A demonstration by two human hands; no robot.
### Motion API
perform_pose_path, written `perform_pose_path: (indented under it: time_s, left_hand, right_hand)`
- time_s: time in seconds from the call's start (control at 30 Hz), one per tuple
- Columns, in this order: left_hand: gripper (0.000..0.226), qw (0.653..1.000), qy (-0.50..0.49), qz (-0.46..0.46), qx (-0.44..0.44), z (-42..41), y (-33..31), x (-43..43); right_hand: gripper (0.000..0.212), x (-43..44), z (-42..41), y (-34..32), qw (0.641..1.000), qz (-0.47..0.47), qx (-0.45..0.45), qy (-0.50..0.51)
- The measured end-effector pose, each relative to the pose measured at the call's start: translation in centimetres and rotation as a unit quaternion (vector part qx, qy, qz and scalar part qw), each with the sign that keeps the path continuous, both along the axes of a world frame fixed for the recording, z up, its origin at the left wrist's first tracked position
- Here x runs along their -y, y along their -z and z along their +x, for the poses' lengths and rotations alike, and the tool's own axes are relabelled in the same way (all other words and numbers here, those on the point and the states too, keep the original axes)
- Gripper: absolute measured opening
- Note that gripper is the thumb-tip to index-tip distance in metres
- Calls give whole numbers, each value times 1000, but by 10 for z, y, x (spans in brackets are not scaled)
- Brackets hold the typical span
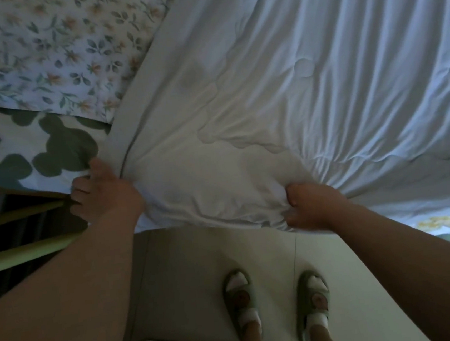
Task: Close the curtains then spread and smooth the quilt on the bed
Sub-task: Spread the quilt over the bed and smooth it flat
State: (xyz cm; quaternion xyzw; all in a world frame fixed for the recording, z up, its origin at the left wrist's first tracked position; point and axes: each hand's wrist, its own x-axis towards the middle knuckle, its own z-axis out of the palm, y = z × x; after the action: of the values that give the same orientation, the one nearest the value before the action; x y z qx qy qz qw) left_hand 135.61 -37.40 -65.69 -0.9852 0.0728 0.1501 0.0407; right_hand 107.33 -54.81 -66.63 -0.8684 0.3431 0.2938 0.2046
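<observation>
Left hand (pixel 102 193) at nine o'clock, right hand (pixel 312 208) at four: you clutch bunched quilt (pixel 292 81) edge in each (folds fan from both fists), likely to tug it flat.

A home bedroom: white quilt (pixel 291 67), floral pillow (pixel 50 49), patterned bedsheet (pixel 18 146), tiled floor (pixel 189 270) underfoot.

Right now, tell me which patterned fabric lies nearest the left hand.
The sheet with big dark-green blotches, beside the left hand; the small-flowered fabric lies farther away.
</observation>
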Motion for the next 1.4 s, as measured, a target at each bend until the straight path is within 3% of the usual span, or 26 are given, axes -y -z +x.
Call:
perform_pose_path:
  time_s: [0.1,0.17,0.3,0.4,0.5,0.73,0.8,0.9,0.97,1.03,1.1,1.23,1.33,1.4]
  left_hand:
    - [79,995,97,28,20,-25,-6,14]
    - [78,979,198,-27,31,-53,-7,27]
    - [81,916,375,-140,37,-133,-1,70]
    - [78,859,479,-179,-24,-197,1,101]
    - [67,813,541,-202,-75,-253,0,127]
    - [51,774,597,-183,-103,-360,2,173]
    - [55,770,608,-169,-93,-384,4,187]
    - [60,778,611,-137,-50,-415,1,208]
    - [65,785,607,-121,-12,-433,-1,222]
    - [68,785,608,-115,23,-447,-1,233]
    - [75,781,613,-115,43,-459,-3,241]
    - [90,801,588,-84,80,-466,-6,254]
    - [64,828,549,-66,90,-462,-18,268]
    - [56,836,542,-52,70,-458,-24,272]
  right_hand:
    - [30,0,-8,-6,1000,17,18,-3]
    - [27,1,-14,-10,999,24,40,3]
    - [24,15,-42,-18,996,3,85,41]
    - [30,32,-78,-22,992,-37,108,57]
    - [39,55,-131,-23,989,-52,129,53]
    - [67,119,-266,-20,980,-186,65,0]
    - [61,141,-298,-21,973,-222,52,22]
    - [36,169,-333,-28,959,-269,30,88]
    - [23,182,-347,-31,950,-281,66,122]
    - [20,191,-351,-32,949,-235,116,173]
    - [20,201,-350,-39,948,-191,137,214]
    - [25,222,-342,-59,943,-187,178,209]
    - [37,228,-341,-68,952,-180,177,173]
    - [59,222,-345,-69,966,-181,141,117]
